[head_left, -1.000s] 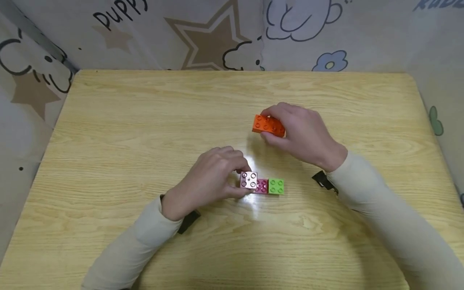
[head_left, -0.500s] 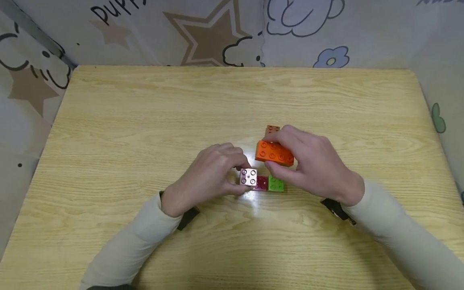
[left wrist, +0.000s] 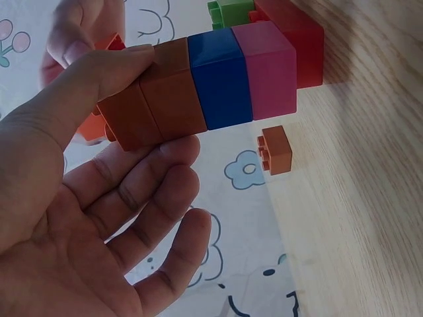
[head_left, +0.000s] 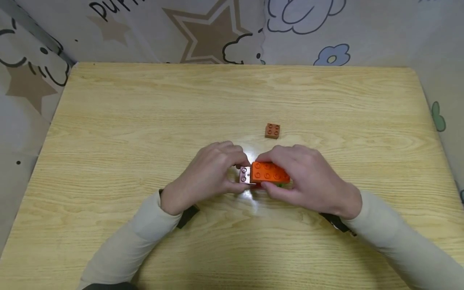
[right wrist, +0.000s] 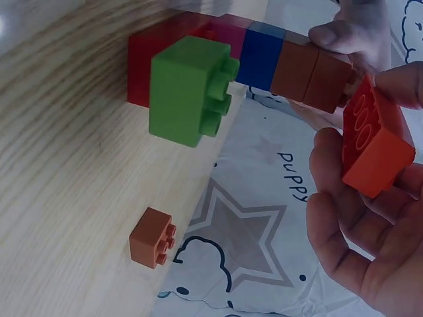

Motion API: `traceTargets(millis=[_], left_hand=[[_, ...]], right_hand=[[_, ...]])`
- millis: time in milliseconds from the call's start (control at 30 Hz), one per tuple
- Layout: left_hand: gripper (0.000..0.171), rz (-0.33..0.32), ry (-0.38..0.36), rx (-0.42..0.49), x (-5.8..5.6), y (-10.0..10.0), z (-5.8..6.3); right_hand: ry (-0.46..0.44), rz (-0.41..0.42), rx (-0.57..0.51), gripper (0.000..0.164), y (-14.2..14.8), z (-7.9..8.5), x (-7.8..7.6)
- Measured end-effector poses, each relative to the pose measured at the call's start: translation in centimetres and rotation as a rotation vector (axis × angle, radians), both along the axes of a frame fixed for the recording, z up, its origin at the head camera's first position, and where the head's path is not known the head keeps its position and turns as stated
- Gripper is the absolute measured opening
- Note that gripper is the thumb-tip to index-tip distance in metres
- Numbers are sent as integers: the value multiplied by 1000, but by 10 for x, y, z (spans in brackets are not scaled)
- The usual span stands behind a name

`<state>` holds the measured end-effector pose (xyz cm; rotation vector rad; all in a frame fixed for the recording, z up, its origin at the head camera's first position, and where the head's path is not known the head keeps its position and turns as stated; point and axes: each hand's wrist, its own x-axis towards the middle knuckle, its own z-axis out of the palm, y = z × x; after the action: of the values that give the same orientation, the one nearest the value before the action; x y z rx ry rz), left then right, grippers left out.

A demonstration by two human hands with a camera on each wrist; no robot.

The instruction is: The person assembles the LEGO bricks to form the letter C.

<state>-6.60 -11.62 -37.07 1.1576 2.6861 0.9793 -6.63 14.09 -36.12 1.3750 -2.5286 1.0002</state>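
Note:
A tower of toy building bricks (left wrist: 221, 82) stands on one end of a long red brick (left wrist: 307, 49): pink lowest, then blue, then brown ones on top. A green brick (right wrist: 188, 89) sits on the red brick's other end. My left hand (head_left: 206, 177) grips the tower's upper brown bricks between thumb and fingers. My right hand (head_left: 308, 177) holds a long orange brick (head_left: 268, 172) by its sides, studs up. From above, the orange brick overlaps the right half of the tower's top; in the right wrist view its hollow underside faces the top studs.
A small brown brick (head_left: 272, 131) lies alone on the wooden table (head_left: 145, 104), behind the hands. A wall with cartoon drawings (head_left: 152, 32) runs along the table's far edge. Both wrists wear black straps under the sleeves.
My right hand has brought the orange brick toward me and over the tower's top, uncovering the small brown brick behind. My left hand keeps its hold in place.

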Motion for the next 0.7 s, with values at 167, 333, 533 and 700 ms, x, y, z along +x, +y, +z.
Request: traceTargets(millis=[167,333,533,700], left_hand=[[35,-1,8,0,0,0,0],[36,-3,2,-3,0,0,0],[36,0,2,-10,-1,0,0],[37,2,-4,-16,0,0,0]], right_hand=[[-5,-1,15,32,-1,-2,1],[-1,13,32,32,-2,-2,0],[30,38,56,33,-3,-1,-2],[36,51,76,33,-3,0,-3]])
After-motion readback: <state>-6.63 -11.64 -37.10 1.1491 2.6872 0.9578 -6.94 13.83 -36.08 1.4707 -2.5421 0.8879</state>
